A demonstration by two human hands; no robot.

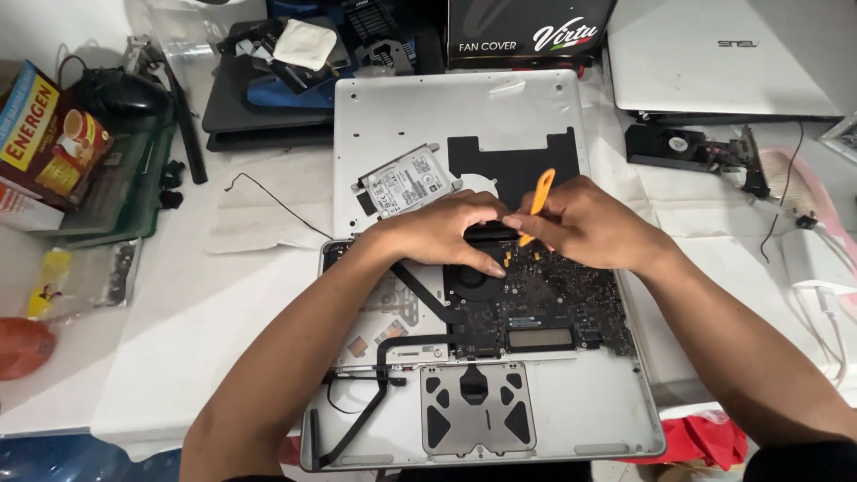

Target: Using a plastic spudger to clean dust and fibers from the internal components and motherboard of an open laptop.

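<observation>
Both hands worked over the opened laptop [500, 357] on the bench [178, 330].
My right hand [589, 223] pinched an orange pry tool [538, 201]; my left hand [442, 232] pressed curled fingers on the black fan [471, 284]. A red-yellow box [49, 134] sat far left.

Repair workshop: opened laptop [482, 357], spare parts around.

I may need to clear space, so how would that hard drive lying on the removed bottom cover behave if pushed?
The hard drive is a flat slab, so it would probably slide, not roll or tip. The bottom cover looks smooth, so it may skid easily. Its exposed label side suggests handling gently.
</observation>
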